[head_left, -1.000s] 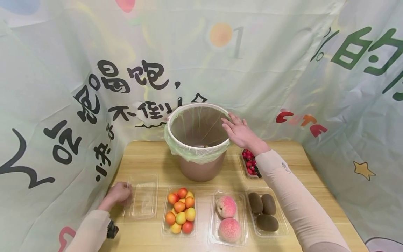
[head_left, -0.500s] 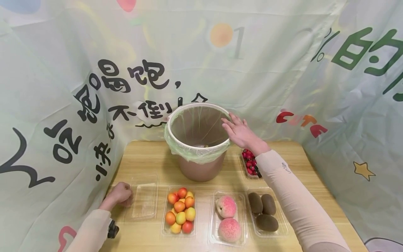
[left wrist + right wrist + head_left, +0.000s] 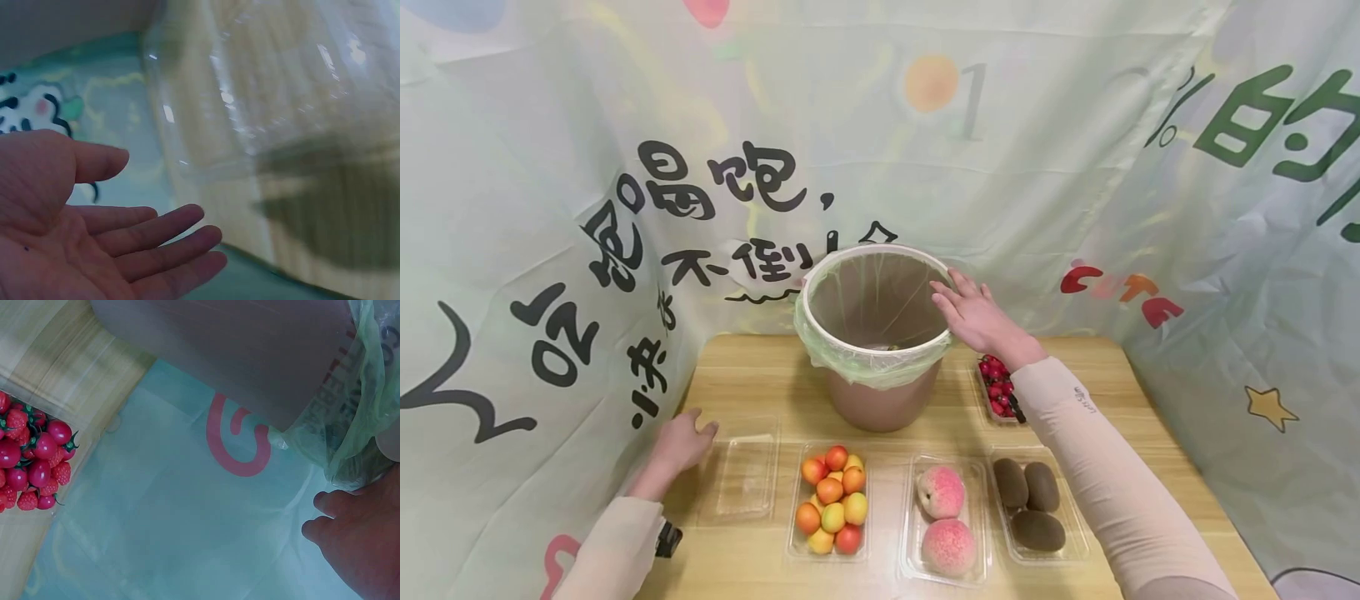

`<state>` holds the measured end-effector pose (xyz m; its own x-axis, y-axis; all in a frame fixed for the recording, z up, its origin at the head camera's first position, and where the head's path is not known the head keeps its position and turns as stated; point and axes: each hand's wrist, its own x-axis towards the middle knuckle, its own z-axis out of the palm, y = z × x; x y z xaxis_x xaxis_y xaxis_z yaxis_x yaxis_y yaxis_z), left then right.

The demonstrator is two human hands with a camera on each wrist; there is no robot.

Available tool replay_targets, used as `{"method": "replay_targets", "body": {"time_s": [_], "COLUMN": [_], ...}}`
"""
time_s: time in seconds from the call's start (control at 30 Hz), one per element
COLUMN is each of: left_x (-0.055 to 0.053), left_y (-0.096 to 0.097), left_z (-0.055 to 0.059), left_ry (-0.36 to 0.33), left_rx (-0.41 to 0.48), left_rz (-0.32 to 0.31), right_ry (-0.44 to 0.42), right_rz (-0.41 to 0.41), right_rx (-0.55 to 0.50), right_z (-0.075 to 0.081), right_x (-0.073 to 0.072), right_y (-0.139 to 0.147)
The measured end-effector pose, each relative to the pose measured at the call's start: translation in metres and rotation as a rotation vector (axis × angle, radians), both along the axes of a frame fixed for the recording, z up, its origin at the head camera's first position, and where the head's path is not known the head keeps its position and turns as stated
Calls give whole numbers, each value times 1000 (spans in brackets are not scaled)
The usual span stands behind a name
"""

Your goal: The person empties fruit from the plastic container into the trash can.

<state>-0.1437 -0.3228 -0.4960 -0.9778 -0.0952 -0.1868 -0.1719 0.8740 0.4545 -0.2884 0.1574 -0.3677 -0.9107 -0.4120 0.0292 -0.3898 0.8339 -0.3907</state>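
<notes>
In the head view my left hand is just left of a transparent plastic box on the table. The left wrist view shows this hand's palm with the fingers stretched out, apart from the box's edge and holding nothing. My right hand rests on the right rim of a brownish bin, its fingers lying loosely over the edge. A thin green bag lines the bin and folds down outside it. In the right wrist view the fingers touch the bag's folds.
Along the front stand plastic boxes of orange and yellow fruits, two peaches and three kiwis. Beneath my right forearm is a box of red berries and small tomatoes. Printed cloth hangs around the wooden table.
My left hand's fingers have gone from curled beside the transparent box to spread, and the hand has shifted slightly farther up the table. My right hand stays on the bin rim.
</notes>
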Motion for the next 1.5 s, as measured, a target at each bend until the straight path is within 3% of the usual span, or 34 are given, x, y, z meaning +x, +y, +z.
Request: {"method": "replay_targets", "body": {"time_s": [0.17,0.33,0.47,0.77,1.07,1.4,1.5], "left_x": [4,12,21,31,37,43,47], "left_y": [18,39,57,91,111,120,124], "left_z": [14,18,15,-2,-20,-26,-30], "left_ry": [83,80,33,-4,-25,-15,-17], "left_rx": [46,228,372,534,537,511,496], "left_rz": [-16,-10,8,15,-31,-151,-157], "right_ry": [-8,-7,-4,-7,-14,-11,-11], "right_rz": [0,0,-1,-4,-1,-2,0], "right_rx": [-10,-14,-5,-20,-11,-15,-17], "right_z": [0,-1,-2,-2,-4,-2,-2], "right_x": [1,0,0,0,-1,0,-1], "right_y": [1,1,2,2,2,1,1]}}
